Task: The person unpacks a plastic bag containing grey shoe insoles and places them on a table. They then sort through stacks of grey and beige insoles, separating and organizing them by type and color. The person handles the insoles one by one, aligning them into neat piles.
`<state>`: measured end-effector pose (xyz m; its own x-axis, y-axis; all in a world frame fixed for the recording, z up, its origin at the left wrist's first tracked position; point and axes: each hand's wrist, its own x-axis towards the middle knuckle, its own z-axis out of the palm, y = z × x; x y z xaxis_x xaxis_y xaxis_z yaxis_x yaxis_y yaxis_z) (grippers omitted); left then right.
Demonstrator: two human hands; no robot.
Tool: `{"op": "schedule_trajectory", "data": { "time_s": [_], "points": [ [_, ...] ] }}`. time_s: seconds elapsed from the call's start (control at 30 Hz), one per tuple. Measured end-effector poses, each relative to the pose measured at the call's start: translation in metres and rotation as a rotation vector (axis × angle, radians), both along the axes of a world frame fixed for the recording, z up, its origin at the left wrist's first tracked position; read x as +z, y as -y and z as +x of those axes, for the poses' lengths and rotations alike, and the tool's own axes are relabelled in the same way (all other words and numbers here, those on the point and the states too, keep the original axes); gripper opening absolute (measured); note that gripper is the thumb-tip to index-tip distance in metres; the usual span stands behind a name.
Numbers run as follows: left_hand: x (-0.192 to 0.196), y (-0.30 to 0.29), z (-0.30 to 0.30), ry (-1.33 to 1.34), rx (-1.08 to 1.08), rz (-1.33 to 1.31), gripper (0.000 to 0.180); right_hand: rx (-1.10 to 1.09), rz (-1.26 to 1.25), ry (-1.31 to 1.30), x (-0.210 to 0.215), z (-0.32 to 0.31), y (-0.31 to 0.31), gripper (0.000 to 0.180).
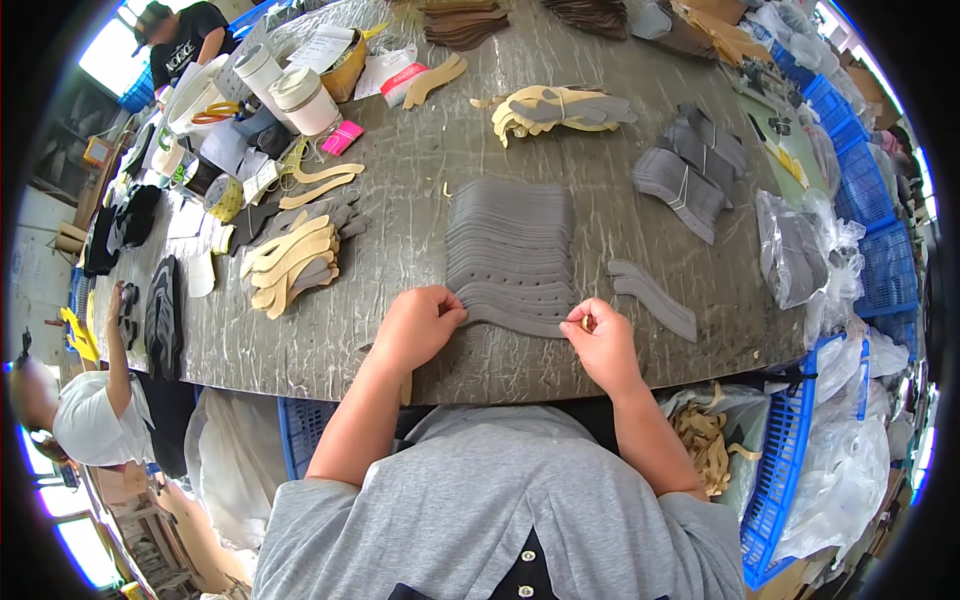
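Note:
A fanned row of overlapping grey curved strips [510,235] lies in front of me, with small holes along the nearer ones. My left hand [418,325] pinches the left end of the nearest grey strip [515,318]. At that strip's other end, my right hand [604,343] has thumb and forefinger closed on it. The strip bows toward me between the two hands. Just right of the row, a few loose grey strips [655,298] lie together, touched by neither hand. What lies under my fingertips is hidden.
Tan and grey strips [295,262] are heaped left; another tan-grey bundle [560,110] lies beyond the row. Tied grey bundles [685,180] sit at right. White cups [305,100] and tape rolls crowd the far left. Blue crates [780,480] line the right. Two people work at left.

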<state>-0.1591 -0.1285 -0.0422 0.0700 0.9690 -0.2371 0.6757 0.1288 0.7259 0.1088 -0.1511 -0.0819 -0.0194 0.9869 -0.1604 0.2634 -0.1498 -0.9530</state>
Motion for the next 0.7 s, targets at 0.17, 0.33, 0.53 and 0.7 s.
{"op": "schedule_trajectory", "data": {
  "time_s": [0.17,0.33,0.53,0.7],
  "points": [
    [-0.004,-0.002,0.000,-0.029,-0.015,-0.001,0.017,-0.007,0.025,0.056,-0.003,-0.001,-0.001,0.011],
    [0.000,-0.004,0.002,-0.062,-0.025,-0.039,0.018,0.009,0.069,0.092,-0.003,-0.002,-0.001,0.011],
    [0.001,-0.005,0.003,-0.071,-0.026,-0.063,0.019,0.021,0.100,0.070,-0.004,-0.003,-0.001,0.012],
    [-0.009,-0.004,0.001,-0.063,-0.033,0.023,0.018,-0.003,0.059,0.096,0.001,-0.004,0.000,0.013]
  ]
}}
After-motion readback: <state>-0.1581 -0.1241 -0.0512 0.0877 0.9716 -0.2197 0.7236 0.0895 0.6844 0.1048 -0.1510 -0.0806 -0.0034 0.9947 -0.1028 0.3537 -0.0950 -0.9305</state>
